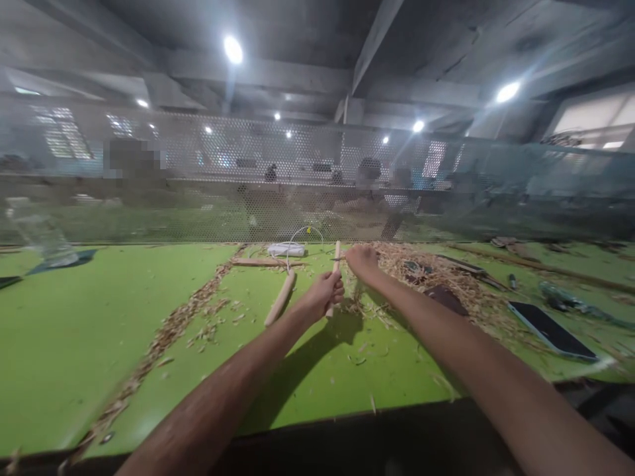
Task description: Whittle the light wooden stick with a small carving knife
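1. Bright green, flat-topped desk (397,377) spans the foreground.
2. Heap of pale, curly wood shavings (397,264) lies at its one o'clock.
3. Left hand (325,294): fingers clamped on a slim, pale wooden stick (338,248) pointing to twelve o'clock.
4. Right hand (364,262), at the left hand's two o'clock: fingers closed around a thin, blade-like tool (341,258) crossing the stick.

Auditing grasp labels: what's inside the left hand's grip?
A pale wooden stick, its two ends showing beyond the left hand. The stretch inside is covered by the hand; whether anything else is in there cannot be seen.
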Tool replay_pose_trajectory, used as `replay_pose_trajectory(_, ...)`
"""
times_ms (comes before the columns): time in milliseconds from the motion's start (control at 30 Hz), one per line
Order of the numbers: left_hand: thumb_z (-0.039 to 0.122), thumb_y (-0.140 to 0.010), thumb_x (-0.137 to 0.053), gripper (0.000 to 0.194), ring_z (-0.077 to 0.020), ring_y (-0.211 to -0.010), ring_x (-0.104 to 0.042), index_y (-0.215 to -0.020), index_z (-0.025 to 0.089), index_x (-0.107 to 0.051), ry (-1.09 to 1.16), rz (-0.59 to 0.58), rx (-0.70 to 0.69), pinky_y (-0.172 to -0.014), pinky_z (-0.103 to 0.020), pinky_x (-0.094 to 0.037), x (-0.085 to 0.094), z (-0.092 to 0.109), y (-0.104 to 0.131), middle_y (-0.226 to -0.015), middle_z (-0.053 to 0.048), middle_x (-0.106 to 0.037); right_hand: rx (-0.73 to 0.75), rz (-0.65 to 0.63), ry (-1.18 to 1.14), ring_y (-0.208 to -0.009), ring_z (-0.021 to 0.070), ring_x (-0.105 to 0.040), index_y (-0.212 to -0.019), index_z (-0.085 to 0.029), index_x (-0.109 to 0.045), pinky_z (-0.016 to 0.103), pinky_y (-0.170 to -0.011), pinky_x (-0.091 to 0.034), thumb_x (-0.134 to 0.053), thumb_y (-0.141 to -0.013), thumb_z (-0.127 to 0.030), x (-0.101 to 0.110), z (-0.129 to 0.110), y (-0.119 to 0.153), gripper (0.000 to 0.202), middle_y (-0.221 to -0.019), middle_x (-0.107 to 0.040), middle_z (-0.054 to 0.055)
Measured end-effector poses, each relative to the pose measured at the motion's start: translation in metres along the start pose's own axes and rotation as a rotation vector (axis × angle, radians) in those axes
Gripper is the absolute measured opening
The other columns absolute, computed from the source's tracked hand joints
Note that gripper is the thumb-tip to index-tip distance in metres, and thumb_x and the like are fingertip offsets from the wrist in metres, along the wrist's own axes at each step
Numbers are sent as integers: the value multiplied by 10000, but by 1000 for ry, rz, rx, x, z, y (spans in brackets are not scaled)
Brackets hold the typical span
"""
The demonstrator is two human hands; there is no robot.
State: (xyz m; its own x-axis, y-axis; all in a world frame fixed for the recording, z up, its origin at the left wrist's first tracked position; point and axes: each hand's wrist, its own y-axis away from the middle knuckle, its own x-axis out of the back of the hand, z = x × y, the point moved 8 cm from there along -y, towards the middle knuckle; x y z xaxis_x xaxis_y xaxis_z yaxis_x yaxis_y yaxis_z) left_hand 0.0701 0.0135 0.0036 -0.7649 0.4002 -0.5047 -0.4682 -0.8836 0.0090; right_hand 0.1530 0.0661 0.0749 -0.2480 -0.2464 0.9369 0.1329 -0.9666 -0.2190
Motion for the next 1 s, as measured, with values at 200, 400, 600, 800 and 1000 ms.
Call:
replay_pose_trajectory(200, 214, -963, -488, 188, -24, -428, -327, -793, 160, -428, -155, -40, 67, -411, -156, -238, -14, -4, 14, -590, 70, -386, -129, 74, -84, -1020, 224, -640, -1099, -9, -708, 267, -808, -403, -436, -936, -68, -2, 36, -12, 323, -1041, -683, 263)
replay_pose_trajectory(400, 373, -875, -640, 297, -25, -432, -288, -829, 189, -412, -81, -304, -21, -397, -156, -207, -40, -5, 17, -596, 94, -347, -380, 52, -138, -913, 205, -657, -1005, 4, -737, 252, -680, -358, -524, -906, -128, -18, 108, -12, 268, -928, -699, 261)
replay_pose_trajectory(600, 318, -901, -581, 248, -21, -443, -306, -785, 177, -413, -29, -205, 63, -394, -150, -220, -4, -15, 2, -617, 72, -381, -327, 138, -289, -774, 166, -635, -983, -56, -753, 224, -621, -355, -412, -960, -280, -14, 80, -1, 409, -890, -715, 200)
replay_pose_trajectory(800, 313, -883, -640, 240, -15, -442, -309, -877, 166, -451, -54, -227, 19, -393, -138, -223, -3, -13, -2, -625, 83, -371, -109, 69, -212, -808, 212, -657, -966, -118, -766, 253, -701, -451, -469, -919, -285, -20, 20, 31, 344, -871, -724, 149)
replay_pose_trajectory(1000, 386, -854, -678, 327, -14, -445, -301, -860, 181, -424, -156, -179, -46, -408, -141, -223, -1, -12, -2, -621, 92, -358, -113, 38, -161, -885, 245, -687, -990, -91, -757, 287, -749, -500, -458, -923, -175, -24, 7, 39, 318, -918, -728, 190)
